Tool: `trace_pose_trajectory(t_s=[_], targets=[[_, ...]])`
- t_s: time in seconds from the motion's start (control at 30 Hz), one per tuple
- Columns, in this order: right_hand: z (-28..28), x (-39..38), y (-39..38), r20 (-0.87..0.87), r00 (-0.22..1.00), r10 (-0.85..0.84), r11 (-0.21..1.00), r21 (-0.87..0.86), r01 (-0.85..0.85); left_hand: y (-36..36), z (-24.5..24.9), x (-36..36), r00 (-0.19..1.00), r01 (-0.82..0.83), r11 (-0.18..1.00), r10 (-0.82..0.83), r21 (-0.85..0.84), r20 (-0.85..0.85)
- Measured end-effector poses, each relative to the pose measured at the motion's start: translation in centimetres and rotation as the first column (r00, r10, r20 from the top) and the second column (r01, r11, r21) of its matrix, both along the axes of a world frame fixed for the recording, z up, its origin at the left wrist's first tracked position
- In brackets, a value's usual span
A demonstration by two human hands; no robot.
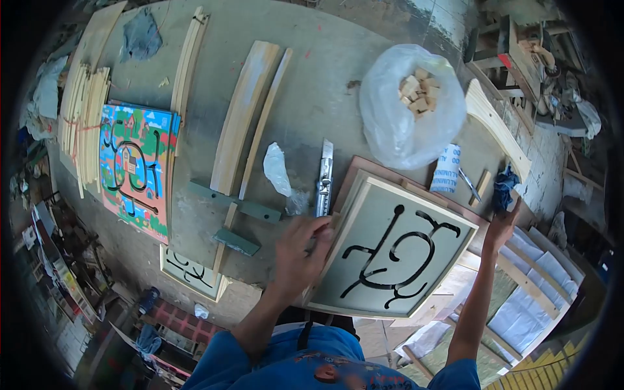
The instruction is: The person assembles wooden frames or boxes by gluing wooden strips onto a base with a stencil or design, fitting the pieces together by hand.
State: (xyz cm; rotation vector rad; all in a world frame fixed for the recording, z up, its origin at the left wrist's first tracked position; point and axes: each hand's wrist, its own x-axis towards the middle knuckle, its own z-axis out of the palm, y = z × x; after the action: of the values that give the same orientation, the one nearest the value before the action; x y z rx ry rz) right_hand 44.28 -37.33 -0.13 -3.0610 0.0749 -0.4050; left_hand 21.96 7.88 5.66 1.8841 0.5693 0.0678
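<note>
A wooden-framed board [364, 247] with black curving grooves in its pale face lies tilted in front of me. At its left edge is my left hand [302, 250], fingers curled; I cannot tell what is in them. My right hand [502, 227] reaches past the frame's right corner, its fingers closed at a crumpled dark blue cloth [506, 185]. Beyond the left hand lies a metal tool [325, 175] with a long narrow body. A roll with blue lettering [446, 169] and a small knife-like tool [469, 186] lie near the cloth.
A plastic bag of small wooden blocks [419, 94] stands behind the frame. Wooden strips [244, 120] and a stack of colourful printed boards [133, 172] lie to the left. A curved pale wooden piece [497, 123] runs along the right edge. Green bars [237, 242] lie near the front.
</note>
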Motion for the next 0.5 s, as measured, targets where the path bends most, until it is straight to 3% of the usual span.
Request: trace_pose_trajectory(t_s=[0.03,0.07,0.17,0.4,0.47,0.5], targets=[[-0.2,0.2,0.3,0.122,0.985,0.118,0.991,-0.079,-0.109,-0.3,-0.3,0.4,0.999,-0.031,0.999,0.031,-0.036,0.016],[-0.4,0.2,0.3,0.113,0.985,0.131,0.989,-0.089,-0.121,-0.5,-0.5,0.6,0.998,-0.060,0.996,0.062,-0.072,0.029],[-0.3,-0.1,0.7,-0.005,1.000,-0.012,0.998,-0.061,0.011,-0.4,-0.9,1.0,0.999,-0.038,0.992,0.039,-0.120,0.002],[-0.9,-0.1,0.7,0.002,1.000,0.005,0.992,-0.124,-0.004,-0.6,-2.3,1.2,0.999,-0.031,0.973,0.040,-0.228,0.034],[-1.8,0.3,-0.7,0.111,0.984,0.142,0.973,-0.197,-0.119,-0.4,-2.4,1.2,0.998,-0.036,0.968,0.050,-0.250,0.049],[-1.3,0.0,-0.3,-0.021,0.999,-0.037,0.989,-0.144,0.033,-0.3,-2.5,1.1,0.996,-0.033,0.965,0.052,-0.259,0.067]])
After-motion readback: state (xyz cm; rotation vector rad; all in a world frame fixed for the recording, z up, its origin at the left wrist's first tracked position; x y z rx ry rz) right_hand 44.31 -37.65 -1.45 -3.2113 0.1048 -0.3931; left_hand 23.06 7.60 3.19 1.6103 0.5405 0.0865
